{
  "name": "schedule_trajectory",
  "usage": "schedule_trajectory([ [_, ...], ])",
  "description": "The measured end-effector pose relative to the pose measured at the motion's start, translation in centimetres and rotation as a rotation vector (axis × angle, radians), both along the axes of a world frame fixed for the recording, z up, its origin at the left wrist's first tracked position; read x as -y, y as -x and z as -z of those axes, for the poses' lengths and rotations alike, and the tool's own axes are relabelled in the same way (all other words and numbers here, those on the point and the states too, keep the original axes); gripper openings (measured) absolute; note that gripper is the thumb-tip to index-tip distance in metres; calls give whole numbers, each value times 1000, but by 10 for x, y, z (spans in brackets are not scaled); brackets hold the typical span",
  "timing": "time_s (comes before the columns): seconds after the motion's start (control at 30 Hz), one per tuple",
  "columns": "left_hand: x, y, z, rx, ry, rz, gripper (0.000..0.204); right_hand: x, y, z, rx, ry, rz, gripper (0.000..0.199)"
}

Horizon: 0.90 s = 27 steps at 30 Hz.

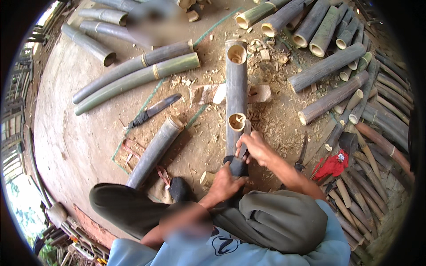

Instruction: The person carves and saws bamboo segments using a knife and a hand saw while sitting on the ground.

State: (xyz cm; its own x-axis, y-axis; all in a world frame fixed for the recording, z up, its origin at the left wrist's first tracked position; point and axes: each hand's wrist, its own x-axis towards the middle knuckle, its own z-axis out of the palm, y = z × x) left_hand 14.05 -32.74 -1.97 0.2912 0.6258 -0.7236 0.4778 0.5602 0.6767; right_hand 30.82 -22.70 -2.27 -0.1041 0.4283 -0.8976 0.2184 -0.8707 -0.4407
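Note:
A thick grey bamboo pole (236, 84) lies lengthwise in front of me, its near end toward my lap. Two rounded openings show pale inner walls, one at its far end and one nearer to me. My right hand (254, 148) is closed round a knife (247, 127), whose grey blade points away from me beside the nearer opening. Just below it, my left hand (226, 181) is closed next to a black rounded thing (237, 166) at the pole's near end. What its fingers grip is partly hidden.
Left lie a large knife with a dark wrapped handle (153, 110), a bamboo length (156, 150) and a long green bamboo pole (137, 84). Many cut lengths are piled right, near a red cloth (331, 166). Wood chips (284, 126) cover the ground.

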Motion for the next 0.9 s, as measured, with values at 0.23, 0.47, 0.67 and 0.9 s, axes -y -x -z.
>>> schedule_trajectory([
  [0.23, -46, 71, -21, -195, 32, -127, 48, -12, 40, -1, -375, 80, 264, 23],
  [0.47, -151, 56, -104, -651, -425, 486, 27, -7, 31, 8, -926, 120, 738, 25],
  [0.67, -101, 66, -75, -577, -427, 305, 32, 8, 40, 10, -722, 91, 696, 22],
  [0.9, -151, 60, -97, -575, -206, 355, 29, -3, 37, 7, -799, 109, 709, 19],
])
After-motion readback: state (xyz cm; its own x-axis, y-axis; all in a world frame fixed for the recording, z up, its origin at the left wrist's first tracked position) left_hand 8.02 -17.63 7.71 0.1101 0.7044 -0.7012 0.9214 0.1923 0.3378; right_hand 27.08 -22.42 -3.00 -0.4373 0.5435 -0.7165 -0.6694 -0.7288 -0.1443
